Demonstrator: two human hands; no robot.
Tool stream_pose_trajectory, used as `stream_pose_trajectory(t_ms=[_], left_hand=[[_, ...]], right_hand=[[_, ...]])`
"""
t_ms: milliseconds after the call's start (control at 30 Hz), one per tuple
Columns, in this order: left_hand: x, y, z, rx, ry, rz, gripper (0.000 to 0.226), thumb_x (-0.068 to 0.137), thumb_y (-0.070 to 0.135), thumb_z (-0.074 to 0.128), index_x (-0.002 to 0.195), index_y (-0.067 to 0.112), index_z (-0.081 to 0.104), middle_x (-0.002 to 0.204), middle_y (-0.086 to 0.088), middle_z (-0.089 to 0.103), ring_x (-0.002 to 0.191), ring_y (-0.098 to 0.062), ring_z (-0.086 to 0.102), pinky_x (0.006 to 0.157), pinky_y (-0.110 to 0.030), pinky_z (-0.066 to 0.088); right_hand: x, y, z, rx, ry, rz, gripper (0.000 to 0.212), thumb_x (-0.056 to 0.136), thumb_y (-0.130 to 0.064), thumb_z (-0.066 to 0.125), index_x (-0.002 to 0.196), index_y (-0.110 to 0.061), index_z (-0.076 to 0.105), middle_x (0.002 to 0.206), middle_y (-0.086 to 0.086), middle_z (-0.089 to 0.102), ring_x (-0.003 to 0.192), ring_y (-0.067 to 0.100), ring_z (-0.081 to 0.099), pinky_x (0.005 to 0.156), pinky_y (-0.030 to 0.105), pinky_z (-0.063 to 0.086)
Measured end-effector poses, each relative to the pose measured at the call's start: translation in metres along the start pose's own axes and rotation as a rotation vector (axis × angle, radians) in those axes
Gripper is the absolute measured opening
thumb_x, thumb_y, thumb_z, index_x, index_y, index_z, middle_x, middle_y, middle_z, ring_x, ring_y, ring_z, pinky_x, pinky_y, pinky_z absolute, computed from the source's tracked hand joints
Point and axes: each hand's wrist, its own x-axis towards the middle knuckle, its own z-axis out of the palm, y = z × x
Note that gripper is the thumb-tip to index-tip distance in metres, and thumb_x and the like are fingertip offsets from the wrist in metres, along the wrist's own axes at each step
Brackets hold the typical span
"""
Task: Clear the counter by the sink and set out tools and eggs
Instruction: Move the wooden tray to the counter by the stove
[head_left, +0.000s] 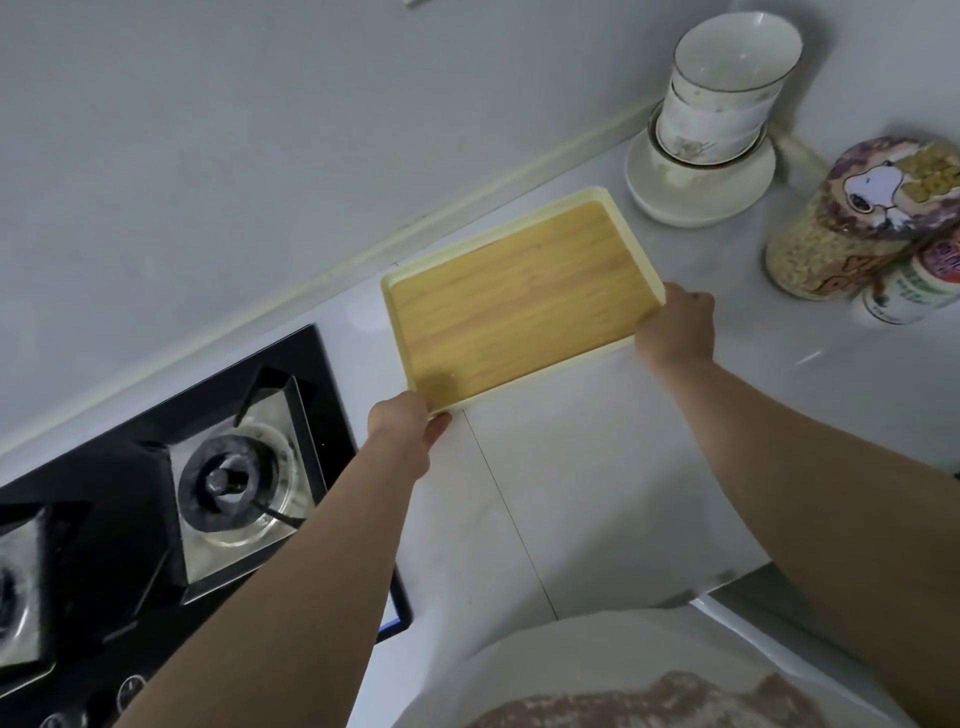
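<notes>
While the left hand (402, 428) grips the tray's (519, 306) near-left corner, the right hand (675, 327) grips its right corner, near the tabletop's (597, 467) back edge.

White counter (597, 467) with hob (130, 499), plate (696, 210), jar (831, 249)

Counts on the table (597, 467)
1 tray (519, 301), 1 bowl stack (727, 104), 1 plate (701, 205), 1 jar (831, 244), 1 bottle (904, 296), 2 burners (228, 478).

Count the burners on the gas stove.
2. One burner sits near the right end of the gas stove; the second burner is cut off at the picture's left edge. More could lie out of frame.
</notes>
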Motion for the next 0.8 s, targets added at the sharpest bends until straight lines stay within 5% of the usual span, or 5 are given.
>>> stream_pose_trajectory(t_ms=[167,233,600,700,800], left_hand=[[0.01,0.01,0.005,0.004,-0.035,0.038,0.019,0.095,-0.007,0.046,0.095,0.005,0.061,0.101,-0.005,0.064,0.082,-0.019,0.07,0.099,-0.033,0.053],[0.01,0.015,0.007,-0.026,-0.038,0.015,0.019,0.094,-0.007,0.049,0.102,0.004,0.063,0.095,-0.004,0.063,0.083,-0.023,0.072,0.097,-0.034,0.055],[-0.008,0.017,0.007,-0.038,-0.048,0.036,0.022,0.093,-0.004,0.048,0.109,0.007,0.058,0.113,-0.004,0.061,0.082,-0.024,0.073,0.094,-0.032,0.056],[-0.018,0.013,-0.001,-0.028,-0.065,0.083,0.013,0.094,-0.003,0.049,0.099,0.007,0.055,0.127,-0.013,0.062,0.078,-0.016,0.065,0.086,-0.03,0.059],[-0.037,0.003,-0.02,-0.034,-0.042,0.068,0.018,0.095,-0.005,0.047,0.091,0.008,0.059,0.101,-0.006,0.06,0.09,-0.021,0.071,0.091,-0.032,0.058]], right_hand=[[0.011,-0.012,0.003,0.057,0.037,-0.047,0.049,0.092,0.0,0.039,0.141,-0.005,0.046,0.14,0.022,0.039,0.11,0.042,0.054,0.094,0.034,0.042],[0.015,-0.019,0.003,0.082,0.047,-0.075,0.051,0.093,0.0,0.04,0.143,-0.005,0.043,0.14,0.022,0.04,0.113,0.041,0.053,0.096,0.034,0.04],[0.031,-0.031,0.001,-0.007,-0.1,-0.18,0.055,0.102,-0.006,0.035,0.153,0.006,0.019,0.159,0.022,0.024,0.148,0.03,0.023,0.116,0.03,0.018],[0.008,-0.032,0.002,0.045,0.019,-0.163,0.048,0.1,-0.007,0.038,0.146,0.006,0.034,0.153,0.022,0.031,0.138,0.034,0.038,0.108,0.032,0.031],[-0.028,-0.032,0.008,0.126,0.121,-0.199,0.04,0.098,-0.008,0.042,0.137,0.0,0.049,0.141,0.022,0.043,0.12,0.038,0.051,0.099,0.034,0.038]])
